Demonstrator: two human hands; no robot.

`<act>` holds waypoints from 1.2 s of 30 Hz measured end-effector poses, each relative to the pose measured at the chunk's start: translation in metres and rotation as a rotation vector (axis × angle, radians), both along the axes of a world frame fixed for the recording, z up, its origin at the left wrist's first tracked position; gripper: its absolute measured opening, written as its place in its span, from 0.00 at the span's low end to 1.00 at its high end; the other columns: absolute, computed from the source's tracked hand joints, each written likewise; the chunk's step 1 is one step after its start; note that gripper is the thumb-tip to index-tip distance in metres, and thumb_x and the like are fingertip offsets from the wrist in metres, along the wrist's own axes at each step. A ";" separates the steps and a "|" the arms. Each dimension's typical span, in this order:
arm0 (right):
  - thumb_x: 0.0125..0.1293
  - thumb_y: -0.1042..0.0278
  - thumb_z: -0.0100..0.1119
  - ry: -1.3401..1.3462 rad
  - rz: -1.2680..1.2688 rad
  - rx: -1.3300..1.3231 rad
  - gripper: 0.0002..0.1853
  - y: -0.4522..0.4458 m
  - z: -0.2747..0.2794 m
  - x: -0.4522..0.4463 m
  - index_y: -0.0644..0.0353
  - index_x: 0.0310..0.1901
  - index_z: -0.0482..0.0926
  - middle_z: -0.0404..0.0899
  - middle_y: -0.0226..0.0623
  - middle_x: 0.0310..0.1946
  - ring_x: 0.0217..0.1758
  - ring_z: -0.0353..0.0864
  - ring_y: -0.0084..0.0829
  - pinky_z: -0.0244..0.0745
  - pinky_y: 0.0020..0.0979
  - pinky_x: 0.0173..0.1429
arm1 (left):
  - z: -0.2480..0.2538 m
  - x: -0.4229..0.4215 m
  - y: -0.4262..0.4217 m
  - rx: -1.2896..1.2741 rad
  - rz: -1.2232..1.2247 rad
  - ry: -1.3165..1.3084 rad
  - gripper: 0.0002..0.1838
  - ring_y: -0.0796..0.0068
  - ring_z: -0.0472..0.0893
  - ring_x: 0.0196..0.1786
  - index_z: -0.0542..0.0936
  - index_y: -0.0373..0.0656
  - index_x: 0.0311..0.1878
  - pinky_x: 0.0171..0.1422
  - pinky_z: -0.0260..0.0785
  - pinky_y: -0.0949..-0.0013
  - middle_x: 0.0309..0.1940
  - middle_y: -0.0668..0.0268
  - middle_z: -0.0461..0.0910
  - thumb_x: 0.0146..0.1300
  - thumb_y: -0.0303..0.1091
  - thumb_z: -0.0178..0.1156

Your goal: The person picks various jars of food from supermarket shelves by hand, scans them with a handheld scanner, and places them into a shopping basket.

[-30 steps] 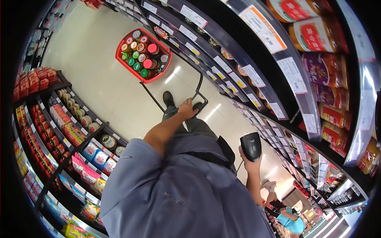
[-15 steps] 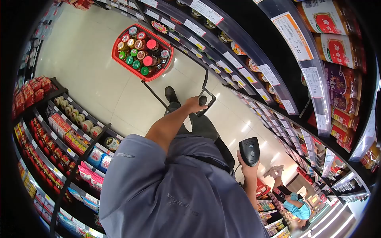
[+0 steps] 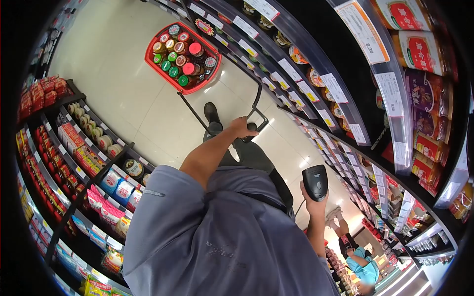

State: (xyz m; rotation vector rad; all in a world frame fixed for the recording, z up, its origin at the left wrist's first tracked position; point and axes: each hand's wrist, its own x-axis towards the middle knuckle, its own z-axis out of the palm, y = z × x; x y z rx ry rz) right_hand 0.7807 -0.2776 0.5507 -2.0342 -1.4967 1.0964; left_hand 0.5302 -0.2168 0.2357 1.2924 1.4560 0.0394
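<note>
- R shelving: dark tiers down R side of view, packed w/ jars, tubs & pkgs; price labels along edges.
- L shelving: dark tiers w/ red pkts, round tubs, pink + blue/white pkgs.
- Floor: pale tile between both runs, light reflections on it.
- Other person: blue top, lower R of view, well apart from wearer.
- Red basket: ahead of wearer's feet, just beside R shelving, full of jars.
- Handle: black frame, runs from basket back twd wearer.
- L hand: closed on handle's near end, above a dark shoe; exact finger wrap can't tell, partly hidden.
- R hand: grasping scanner, held out by wearer's R side, near R shelving.
- Scanner: black handheld, head above fingers, thin cord below.
- Jars: approx upright in basket, close together; red, green, pale & checked lids.
</note>
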 end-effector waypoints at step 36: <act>0.49 0.71 0.74 0.072 0.006 -0.102 0.14 0.021 0.019 0.048 0.66 0.35 0.80 0.84 0.37 0.30 0.33 0.83 0.24 0.76 0.26 0.39 | 0.027 0.113 0.004 -0.016 -0.089 -0.116 0.59 0.46 0.76 0.56 0.69 0.21 0.55 0.61 0.68 0.56 0.52 0.39 0.75 0.33 0.71 0.70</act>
